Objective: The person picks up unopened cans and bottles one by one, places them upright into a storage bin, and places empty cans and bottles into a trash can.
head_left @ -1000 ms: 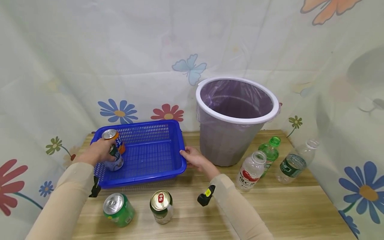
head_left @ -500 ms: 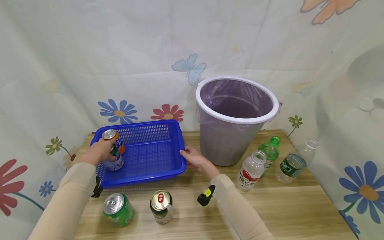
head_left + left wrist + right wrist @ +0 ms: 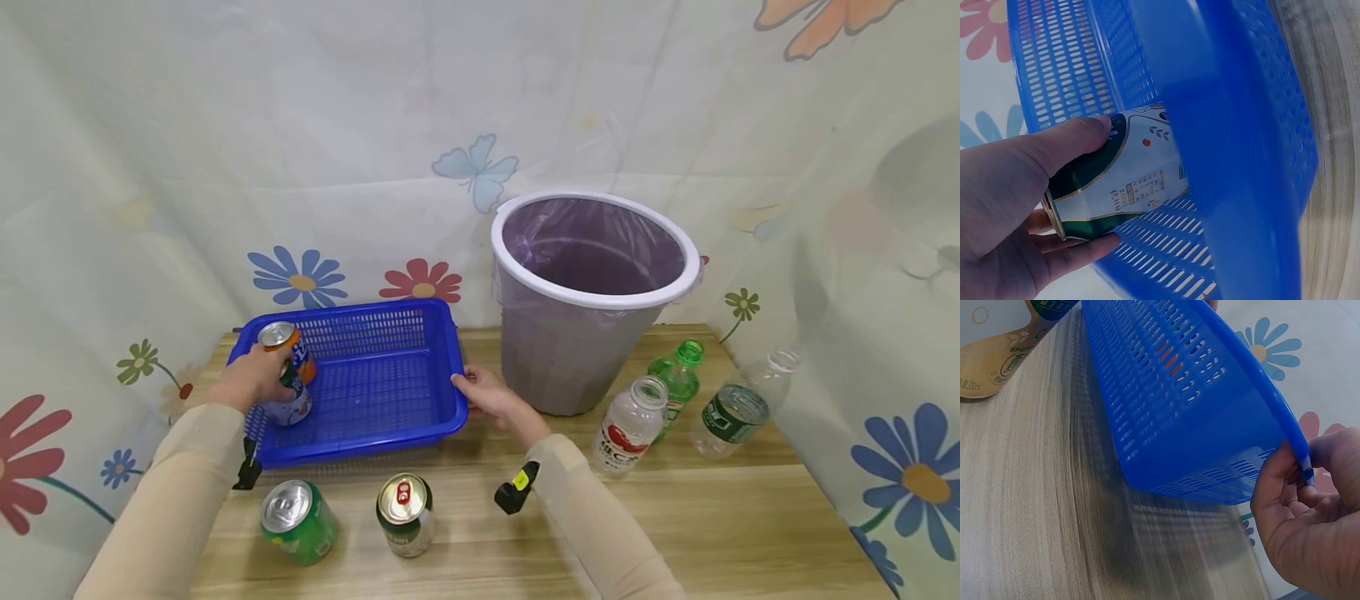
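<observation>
My left hand (image 3: 255,379) grips the white can (image 3: 1125,175) by its upper end, inside the left end of the basket (image 3: 375,439), and my right hand (image 3: 491,395) pinches the basket's right rim. The white can is probably light, slick and easily dented, best held high between thumb and fingers; the basket seems light and springy. The orange can (image 3: 302,358) crowds my grip on the far side, the green can (image 3: 303,527) and gold-topped can (image 3: 405,521) stand nearer me, and the bin (image 3: 566,358) and bottles (image 3: 628,432) are to the right.
</observation>
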Action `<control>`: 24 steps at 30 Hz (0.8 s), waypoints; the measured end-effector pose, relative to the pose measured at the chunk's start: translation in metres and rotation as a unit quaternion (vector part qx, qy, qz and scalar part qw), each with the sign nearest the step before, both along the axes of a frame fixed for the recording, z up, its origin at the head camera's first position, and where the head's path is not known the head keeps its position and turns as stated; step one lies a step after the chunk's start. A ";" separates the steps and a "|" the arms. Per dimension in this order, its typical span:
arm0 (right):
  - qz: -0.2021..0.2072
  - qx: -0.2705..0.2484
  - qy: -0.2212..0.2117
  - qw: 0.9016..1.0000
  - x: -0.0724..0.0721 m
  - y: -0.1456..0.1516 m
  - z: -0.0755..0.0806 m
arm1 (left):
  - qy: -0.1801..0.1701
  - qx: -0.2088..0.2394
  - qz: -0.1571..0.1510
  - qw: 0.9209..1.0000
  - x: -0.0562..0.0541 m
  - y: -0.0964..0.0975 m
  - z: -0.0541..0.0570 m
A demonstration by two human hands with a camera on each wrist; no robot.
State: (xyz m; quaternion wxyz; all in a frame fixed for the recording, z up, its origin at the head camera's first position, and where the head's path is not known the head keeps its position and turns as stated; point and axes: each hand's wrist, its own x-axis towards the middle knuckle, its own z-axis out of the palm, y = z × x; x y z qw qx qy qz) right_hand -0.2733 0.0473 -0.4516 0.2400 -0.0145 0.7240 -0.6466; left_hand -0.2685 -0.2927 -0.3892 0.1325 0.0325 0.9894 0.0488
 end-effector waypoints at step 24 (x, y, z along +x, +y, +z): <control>-0.006 -0.006 0.001 1.000 0.001 0.000 0.000 | 0.068 0.025 -0.024 0.997 0.013 -0.007 0.010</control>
